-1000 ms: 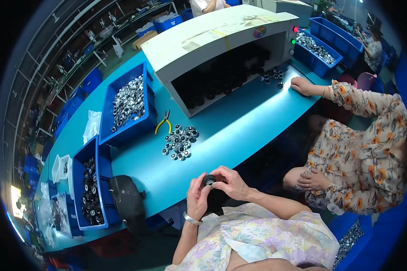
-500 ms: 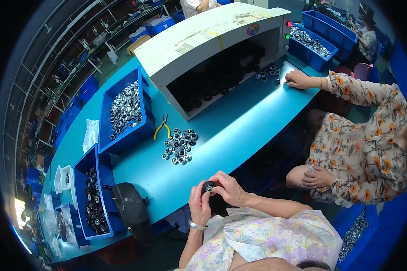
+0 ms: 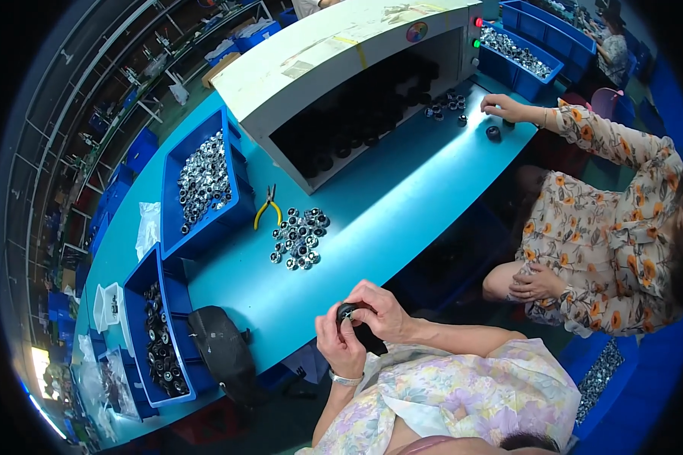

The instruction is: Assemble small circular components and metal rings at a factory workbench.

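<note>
- The left hand (image 3: 340, 346) and right hand (image 3: 385, 314) together pinched a black round part (image 3: 347, 310) by the near edge of the desk (image 3: 379, 243).
- Farther off lay clustered chrome-and-black round pieces (image 3: 311, 241), with yellow-handled pliers (image 3: 269, 200) just beyond their left side.
- At left, a blue bin (image 3: 176, 292) held black wheel-like parts (image 3: 165, 365).

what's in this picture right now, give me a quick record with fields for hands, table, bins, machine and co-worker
left hand: gripping a black round part
right hand: fingers on the same part
table: yellow-handled pliers beside a cluster of silver-and-black parts
upper-left bin: blue, silver parts inside
lower-left bin: blue, mostly black parts inside
machine: white, dark opening
co-worker: one hand at the table, other hand on lap
</note>
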`<state>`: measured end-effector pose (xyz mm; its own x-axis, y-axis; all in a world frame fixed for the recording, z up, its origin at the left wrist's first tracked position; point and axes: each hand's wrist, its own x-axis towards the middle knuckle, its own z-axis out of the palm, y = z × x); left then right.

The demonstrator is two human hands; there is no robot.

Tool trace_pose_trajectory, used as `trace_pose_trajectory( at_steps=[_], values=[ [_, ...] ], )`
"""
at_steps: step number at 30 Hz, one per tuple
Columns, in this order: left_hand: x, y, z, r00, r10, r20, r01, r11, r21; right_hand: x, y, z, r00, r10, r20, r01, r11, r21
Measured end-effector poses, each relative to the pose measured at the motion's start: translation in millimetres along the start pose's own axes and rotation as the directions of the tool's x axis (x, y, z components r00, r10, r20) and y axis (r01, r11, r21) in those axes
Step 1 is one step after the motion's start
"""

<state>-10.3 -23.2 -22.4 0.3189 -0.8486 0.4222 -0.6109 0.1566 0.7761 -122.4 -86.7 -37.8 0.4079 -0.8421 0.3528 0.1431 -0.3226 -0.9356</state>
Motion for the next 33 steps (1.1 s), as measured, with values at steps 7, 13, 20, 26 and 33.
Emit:
trace_pose_trajectory(
  at_steps=[7, 13, 20, 26, 33],
  values=[
    [2, -1, 7, 1.000, -0.001, -0.024, 0.004, 0.993, 0.119, 2, 5, 5, 0.997, -0.018, -0.077, 0.013, 0.997, -0.074],
    [11, -14, 16, 0.992, -0.126, 0.001, 0.126, 0.991, -0.047, 11, 9, -2, 0.978, 0.206, -0.044, -0.199, 0.970, 0.137],
    [23, -9, 13, 0.980, -0.157, 0.122, 0.159, 0.987, -0.012, 12, 11, -19, 0.992, 0.127, 0.000, -0.127, 0.992, -0.019],
    [19, 1, 26, 0.977, -0.205, 0.057, 0.211, 0.966, -0.148, 14, 5, -26, 1.000, -0.002, -0.014, 0.000, 0.987, -0.160],
    [23, -1, 28, 0.944, -0.299, 0.139, 0.322, 0.926, -0.199, 22, 3, -34, 0.998, 0.063, 0.020, -0.059, 0.986, -0.157]
  ],
)
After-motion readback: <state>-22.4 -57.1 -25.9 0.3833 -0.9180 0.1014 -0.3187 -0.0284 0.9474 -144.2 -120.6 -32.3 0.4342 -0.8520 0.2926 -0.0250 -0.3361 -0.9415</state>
